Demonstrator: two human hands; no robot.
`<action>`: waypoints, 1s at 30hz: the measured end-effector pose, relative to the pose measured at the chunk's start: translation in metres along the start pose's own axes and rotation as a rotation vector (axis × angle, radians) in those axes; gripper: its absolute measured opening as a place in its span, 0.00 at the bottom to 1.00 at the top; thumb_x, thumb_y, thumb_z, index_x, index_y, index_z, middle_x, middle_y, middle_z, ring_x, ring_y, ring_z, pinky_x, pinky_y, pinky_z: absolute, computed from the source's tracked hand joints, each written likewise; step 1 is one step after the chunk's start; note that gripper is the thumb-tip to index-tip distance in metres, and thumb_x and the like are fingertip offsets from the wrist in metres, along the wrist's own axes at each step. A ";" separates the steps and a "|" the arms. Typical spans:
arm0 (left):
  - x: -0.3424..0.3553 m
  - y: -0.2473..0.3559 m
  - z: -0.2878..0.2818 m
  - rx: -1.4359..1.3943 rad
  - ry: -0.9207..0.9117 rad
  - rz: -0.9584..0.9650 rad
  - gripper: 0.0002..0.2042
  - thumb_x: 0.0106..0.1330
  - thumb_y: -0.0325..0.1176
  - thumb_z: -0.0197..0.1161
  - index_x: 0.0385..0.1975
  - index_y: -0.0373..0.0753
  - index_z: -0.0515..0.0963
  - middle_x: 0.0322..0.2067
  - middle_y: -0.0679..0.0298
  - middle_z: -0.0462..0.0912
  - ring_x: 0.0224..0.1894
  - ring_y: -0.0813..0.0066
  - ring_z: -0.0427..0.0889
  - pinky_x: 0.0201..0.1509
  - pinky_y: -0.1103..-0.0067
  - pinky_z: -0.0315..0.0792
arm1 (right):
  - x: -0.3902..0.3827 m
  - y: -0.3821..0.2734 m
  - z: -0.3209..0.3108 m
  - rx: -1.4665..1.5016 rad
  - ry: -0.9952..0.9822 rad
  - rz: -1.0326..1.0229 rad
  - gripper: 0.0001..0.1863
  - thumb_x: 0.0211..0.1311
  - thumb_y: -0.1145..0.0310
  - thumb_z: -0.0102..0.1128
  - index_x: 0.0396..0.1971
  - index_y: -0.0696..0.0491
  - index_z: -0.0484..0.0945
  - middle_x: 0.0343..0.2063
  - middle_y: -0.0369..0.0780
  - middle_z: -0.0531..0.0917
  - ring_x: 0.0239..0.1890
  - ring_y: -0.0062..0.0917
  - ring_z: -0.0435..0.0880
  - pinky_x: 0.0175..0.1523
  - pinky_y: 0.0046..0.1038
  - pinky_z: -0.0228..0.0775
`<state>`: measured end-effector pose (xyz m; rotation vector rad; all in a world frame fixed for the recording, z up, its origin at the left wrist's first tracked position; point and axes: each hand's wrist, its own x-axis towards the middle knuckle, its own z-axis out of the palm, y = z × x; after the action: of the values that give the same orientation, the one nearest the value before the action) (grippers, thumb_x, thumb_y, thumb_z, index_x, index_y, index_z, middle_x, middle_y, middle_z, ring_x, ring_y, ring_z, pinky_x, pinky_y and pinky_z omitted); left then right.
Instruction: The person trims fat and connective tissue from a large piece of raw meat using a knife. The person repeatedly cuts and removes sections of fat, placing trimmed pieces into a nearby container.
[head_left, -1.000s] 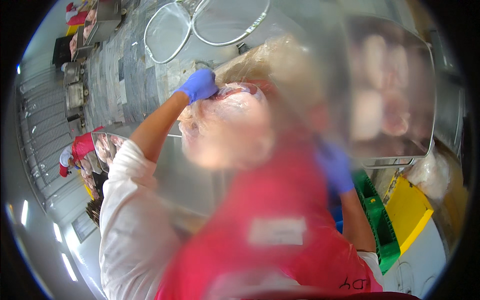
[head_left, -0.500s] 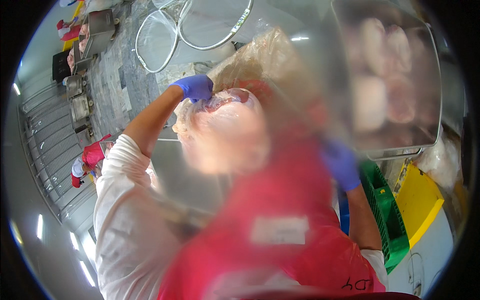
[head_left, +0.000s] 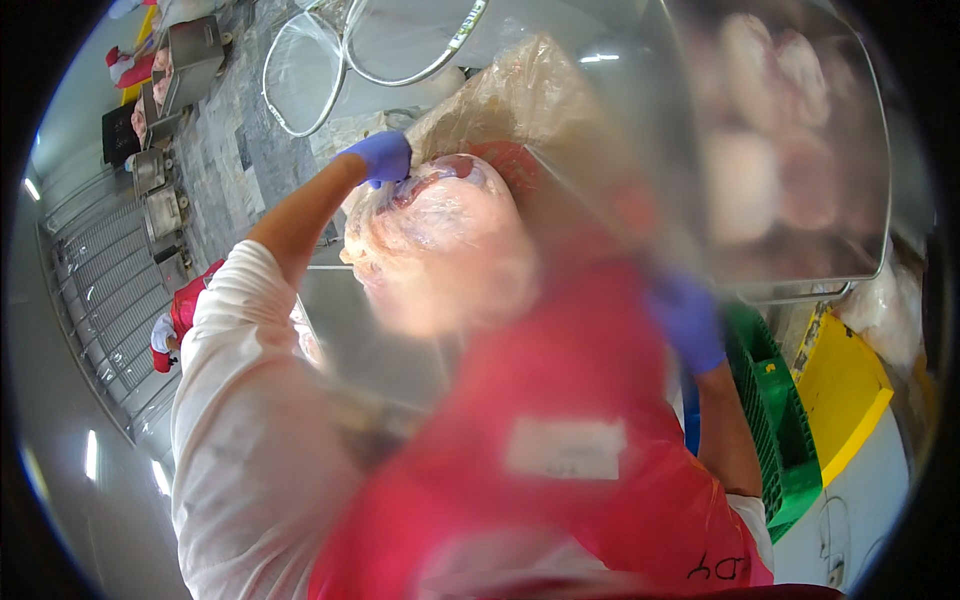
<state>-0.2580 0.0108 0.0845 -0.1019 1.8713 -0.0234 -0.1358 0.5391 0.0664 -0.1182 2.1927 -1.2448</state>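
A large pale cut of meat (head_left: 450,250), with a dark red patch along its upper edge, lies in front of me at the middle. My left hand (head_left: 382,158), in a blue-purple glove, is closed at the meat's upper left edge. Behind the meat and to its right spreads a clear plastic bag (head_left: 520,95). My right hand (head_left: 688,322), gloved alike, is lower at the right, beside my red apron. Blur smears its fingers, and I cannot tell whether it holds the bag.
At the upper right stands a metal bin (head_left: 884,160) with several pale pieces of meat. Below it are a green plastic crate (head_left: 765,410) and a yellow panel (head_left: 850,400). Looped metal hoops (head_left: 345,60) are at the top. A person in red (head_left: 195,300) is at the far left.
The whole view has shifted slightly, with the meat and my left hand now a little higher and further left. The left hand stays closed at the meat's edge; the right has barely moved.
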 end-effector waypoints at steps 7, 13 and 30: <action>-0.039 -0.040 0.014 -0.860 -0.044 -0.036 0.12 0.63 0.37 0.71 0.39 0.36 0.89 0.31 0.65 0.87 0.31 0.74 0.84 0.39 0.79 0.81 | -0.006 0.003 -0.014 0.003 -0.030 0.034 0.14 0.59 0.66 0.71 0.42 0.55 0.81 0.29 0.50 0.83 0.29 0.45 0.84 0.35 0.40 0.74; -0.041 0.013 0.055 -0.404 0.878 0.014 0.10 0.65 0.33 0.65 0.41 0.35 0.83 0.33 0.48 0.87 0.36 0.46 0.87 0.42 0.62 0.79 | -0.001 -0.012 -0.019 -0.076 -0.060 -0.034 0.15 0.58 0.65 0.72 0.44 0.54 0.82 0.31 0.51 0.84 0.32 0.47 0.86 0.36 0.42 0.75; -0.122 0.167 0.164 -1.200 0.551 0.409 0.10 0.72 0.34 0.63 0.40 0.32 0.82 0.31 0.50 0.85 0.32 0.51 0.85 0.41 0.64 0.80 | -0.030 -0.009 0.011 -0.177 0.002 -0.139 0.16 0.62 0.61 0.70 0.46 0.52 0.81 0.32 0.51 0.86 0.35 0.50 0.87 0.39 0.45 0.76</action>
<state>-0.0753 0.1935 0.1404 -0.5696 2.1585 1.4805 -0.1073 0.5367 0.0837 -0.3460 2.3271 -1.1208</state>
